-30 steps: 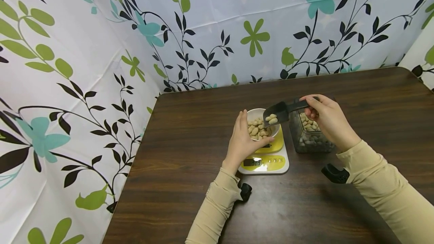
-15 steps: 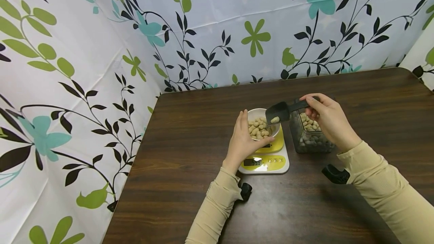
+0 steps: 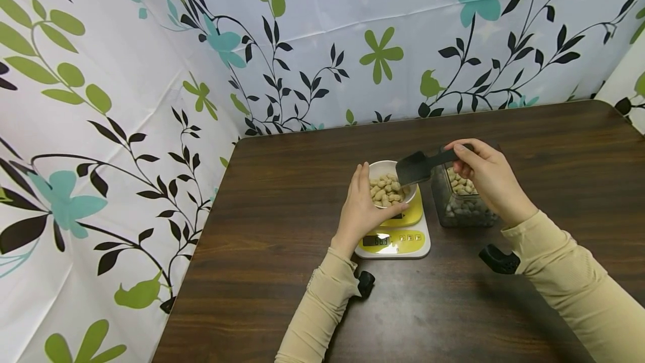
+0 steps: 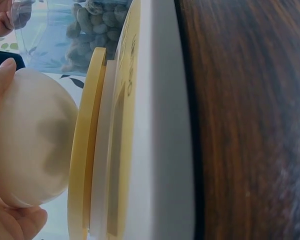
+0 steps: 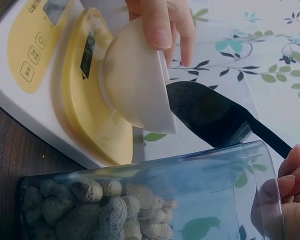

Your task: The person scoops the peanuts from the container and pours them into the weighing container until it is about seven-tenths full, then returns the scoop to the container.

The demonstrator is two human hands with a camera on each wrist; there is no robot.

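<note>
A white bowl [image 3: 380,170] of peanuts [image 3: 387,190] stands on the yellow platform of a kitchen scale [image 3: 420,246]. My left hand [image 3: 360,214] holds the bowl from the left, thumb along the near side and fingers along the far left side. My right hand [image 3: 486,175] grips the handle of a black scoop [image 3: 413,168]. The scoop's blade tilts over the bowl's right rim, and no peanut shows on it. In the right wrist view the scoop [image 5: 210,112] meets the bowl's rim. Beneath my right hand is a clear container [image 3: 443,206] partly filled with peanuts.
The scale's lit display [image 3: 376,241] faces me. A dark wooden table [image 3: 272,228] carries everything, with a patterned cloth [image 3: 322,55] hanging behind it and at the left. Black wrist devices [image 3: 499,258] sit at both my cuffs.
The peanuts on the scoop have slid off into the bowl, first down to one, now none visible. The scoop has shifted slightly right, and the scale's digits have changed. My left hand stays put.
</note>
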